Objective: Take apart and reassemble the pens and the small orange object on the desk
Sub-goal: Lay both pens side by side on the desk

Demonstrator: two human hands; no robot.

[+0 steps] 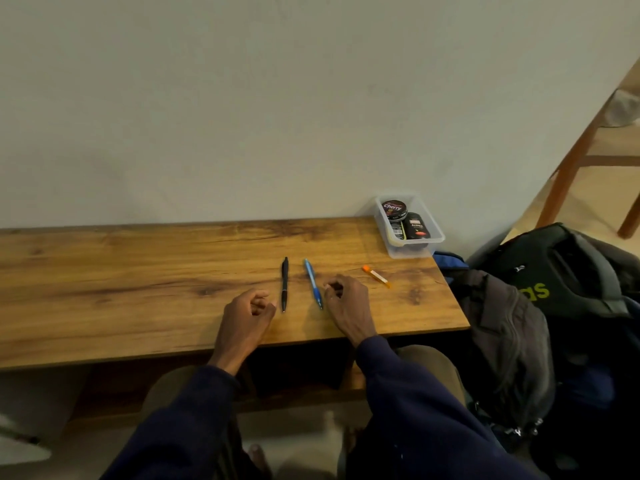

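I count 2 pens on the desk (138, 289) between my hands: black pen (284, 284) and blue pen (313, 284), both light, stiff, smooth plastic, likely to roll. I'd pinch each at the barrel and twist near the tip. The small orange object (376, 276), well right of them, looks like a capped tube, though it's too small to tell. Left hand (247, 311) and right hand (346, 303) are loosely curled, holding nothing.

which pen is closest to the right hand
The blue pen: it lies just left of the right hand, nearly touching its fingers. The black pen lies farther left, nearer the left hand.
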